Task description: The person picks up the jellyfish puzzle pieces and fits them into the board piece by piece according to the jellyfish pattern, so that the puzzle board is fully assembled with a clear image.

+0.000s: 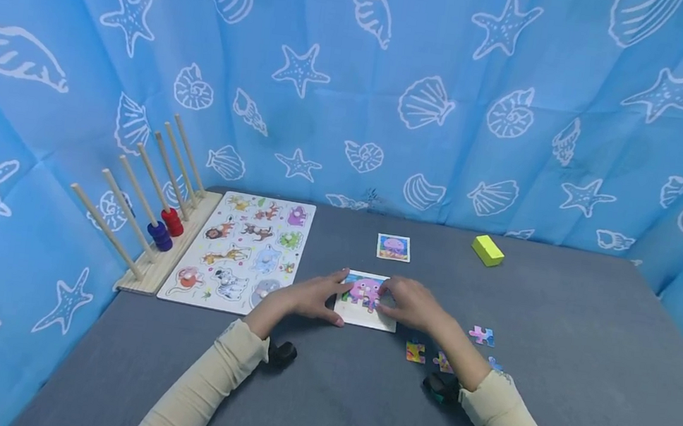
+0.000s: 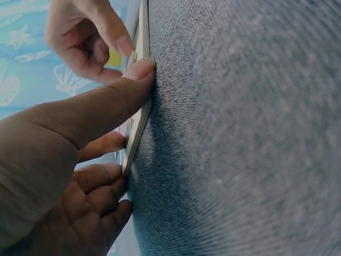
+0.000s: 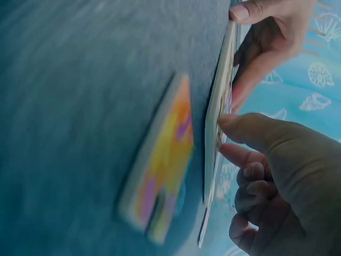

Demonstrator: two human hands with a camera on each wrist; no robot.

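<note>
A small jigsaw board (image 1: 381, 321) with a partly filled pink octopus picture lies flat before the person. The left hand (image 1: 308, 295) grips its left side, thumb at the near edge and fingers along the side. Over the board's right part is the right hand (image 1: 412, 304), thumb and forefinger pinching a jigsaw piece (image 1: 371, 305) at the picture, mostly hidden by the fingertips. In the right wrist view the other fingers of that hand are curled. Loose jigsaw pieces lie near the right forearm, among them a yellow one (image 1: 415, 352) and a pink-blue one (image 1: 482, 335).
A picture card (image 1: 393, 247) lies behind the board, with a yellow block (image 1: 487, 251) to its right. At left are an animal peg puzzle (image 1: 226, 263) and a wooden rack (image 1: 138, 280) with upright rods and red and blue rings. A blue curtain (image 1: 344, 85) hangs behind.
</note>
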